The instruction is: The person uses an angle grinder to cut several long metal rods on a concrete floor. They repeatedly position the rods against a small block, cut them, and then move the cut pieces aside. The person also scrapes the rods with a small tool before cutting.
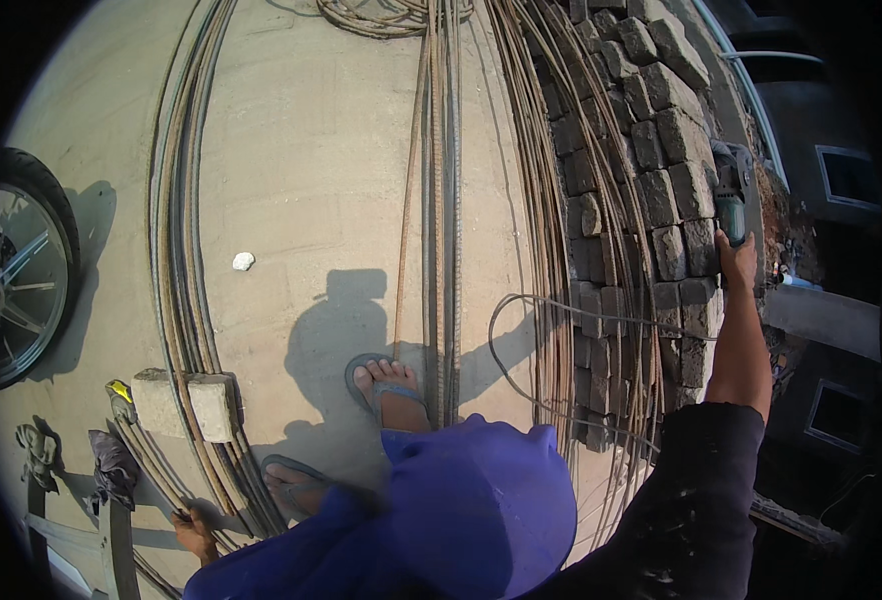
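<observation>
Green plastic sheathes the body of the angle grinder (730,218), which sits far out to the right, at the outer edge of the stacked blocks (683,190). The right grip (739,262) is wrapped around its rear end, arm stretched out from a dark sleeve (701,490); the long reach seems due to the brown bars (531,150) and blocks lying between the feet (386,385) and the tool. Its head points away from the fingers, which presumably keeps the working end clear of hand and legs. A dark cord (492,345) loops loosely across the bars, perhaps left slack so the tool can travel.

Over on the left, the left grip (195,536) is at some thin rods (153,458), partly hidden by blue clothing (481,500); I cannot tell whether it holds them. Nearby, another bundle of bars (167,180) crosses a pale block (153,402), probably to prop it off the ground.

As for looks, the grinder has a green handle and a greyish metal head with a rounded part at its right. Too small here to judge the disc's condition.
</observation>
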Demonstrator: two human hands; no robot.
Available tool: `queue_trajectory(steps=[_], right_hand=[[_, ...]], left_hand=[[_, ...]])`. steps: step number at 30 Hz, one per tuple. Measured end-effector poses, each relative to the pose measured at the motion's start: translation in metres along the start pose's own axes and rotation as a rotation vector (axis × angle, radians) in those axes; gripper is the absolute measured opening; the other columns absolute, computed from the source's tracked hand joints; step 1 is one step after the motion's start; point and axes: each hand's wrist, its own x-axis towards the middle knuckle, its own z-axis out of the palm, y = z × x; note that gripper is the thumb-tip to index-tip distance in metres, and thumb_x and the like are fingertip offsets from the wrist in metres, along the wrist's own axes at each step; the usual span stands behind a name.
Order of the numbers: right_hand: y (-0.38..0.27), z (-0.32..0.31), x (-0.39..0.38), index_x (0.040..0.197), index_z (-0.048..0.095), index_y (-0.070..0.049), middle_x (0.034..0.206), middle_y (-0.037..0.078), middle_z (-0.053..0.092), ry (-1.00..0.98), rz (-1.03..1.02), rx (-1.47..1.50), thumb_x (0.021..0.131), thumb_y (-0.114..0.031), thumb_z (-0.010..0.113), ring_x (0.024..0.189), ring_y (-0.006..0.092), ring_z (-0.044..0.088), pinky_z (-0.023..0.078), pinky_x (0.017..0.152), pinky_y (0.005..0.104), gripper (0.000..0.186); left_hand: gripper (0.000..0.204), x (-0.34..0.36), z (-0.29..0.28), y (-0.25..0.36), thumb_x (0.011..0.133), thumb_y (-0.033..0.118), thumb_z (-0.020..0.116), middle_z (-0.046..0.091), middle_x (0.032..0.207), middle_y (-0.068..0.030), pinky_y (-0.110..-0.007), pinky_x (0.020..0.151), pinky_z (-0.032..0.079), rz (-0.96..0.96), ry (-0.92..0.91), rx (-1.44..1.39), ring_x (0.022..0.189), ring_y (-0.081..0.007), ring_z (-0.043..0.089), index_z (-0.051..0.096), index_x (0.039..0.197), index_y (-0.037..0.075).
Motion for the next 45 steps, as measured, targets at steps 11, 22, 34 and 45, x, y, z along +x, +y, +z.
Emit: queue_trajectory(steps=[11,22,34,45], right_hand=[[-0.204,0.012,-0.314,0.113,0.065,-0.003,0.108,0.015,0.068,-0.123,-0.792,0.746,0.094,-0.01,0.069,0.104,0.0348,0.064,0.047,0.094,0.0446,0.021],[-0.36,-0.023,-0.441,0.103,0.071,-0.001,0.092,0.017,0.072,-0.839,-1.008,1.09,0.098,-0.016,0.068,0.083,0.0304,0.072,0.055,0.075,0.0387,0.016],[-0.236,-0.206,-0.367,0.111,0.07,-0.004,0.102,0.018,0.073,-1.292,-1.127,0.59,0.093,-0.017,0.068,0.094,0.0368,0.072,0.056,0.082,0.0431,0.023],[-0.091,-0.432,-0.478,0.128,0.062,0.002,0.117,0.025,0.069,-1.793,-1.364,0.581,0.097,-0.054,0.063,0.112,0.0394,0.067,0.052,0.097,0.0458,0.064]], left_hand=[[0.011,0.011,0.0,0.027,0.09,0.012,0.064,0.064,0.075,-0.0045,-0.031,0.062,0.048,-0.191,-0.058,-0.074,0.066,-0.0147,0.058,0.061,0.097,0.003],[0.009,0.014,0.015,0.063,0.09,0.008,0.062,0.055,0.068,0.0023,-0.027,0.054,0.038,-0.624,0.035,-0.25,0.062,-0.0075,0.047,0.066,0.093,0.001],[0.024,-0.104,-0.099,0.292,0.102,0.018,0.062,0.052,0.062,-0.0043,-0.032,0.055,0.04,-0.503,0.123,0.137,0.06,-0.0115,0.043,0.056,0.088,0.0],[0.032,-0.239,-0.129,0.525,0.102,0.028,0.06,0.063,0.069,-0.0211,-0.047,0.064,0.05,-0.566,-0.24,0.107,0.067,-0.0387,0.066,0.062,0.088,0.0]])
